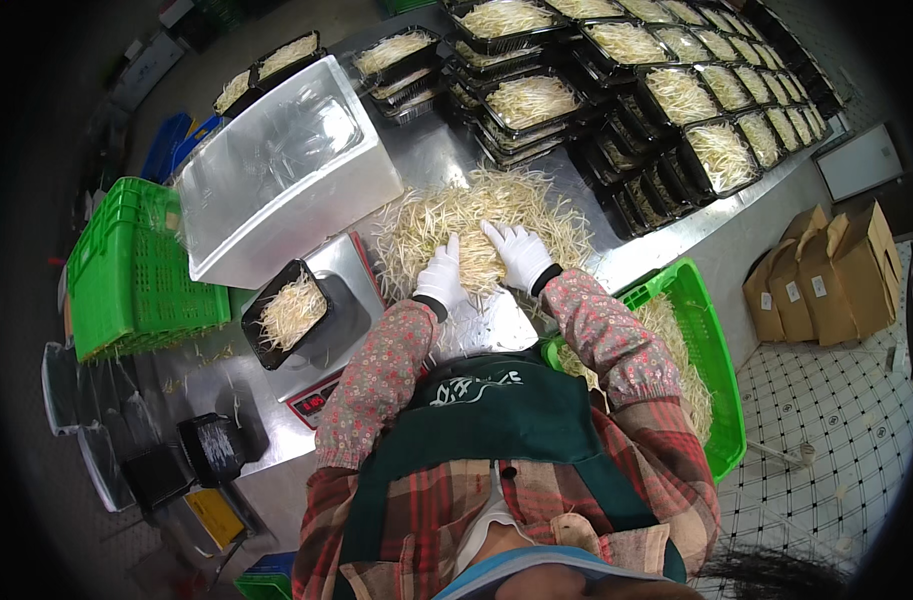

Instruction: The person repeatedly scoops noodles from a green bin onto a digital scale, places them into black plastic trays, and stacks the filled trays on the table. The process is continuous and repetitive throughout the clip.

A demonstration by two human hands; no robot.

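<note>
A loose heap of bean sprouts lies on the stainless steel table before me. My left hand, in a white glove, touches the heap's near side with its index finger stretched out; its other fingertips are hidden. On the heap's right part rests my right hand, also gloved, fingers spread on the sprouts. Some sprouts lie between the two hands. Left of the heap, a black plastic tray filled with sprouts sits slightly askew on a digital weighing scale with a lit red display.
Stacked sprout-filled black trays occupy the back and right. A white foam box and green crate stand left. Empty black trays are at lower left. A green basket of sprouts sits by my right arm, cardboard boxes beyond.
</note>
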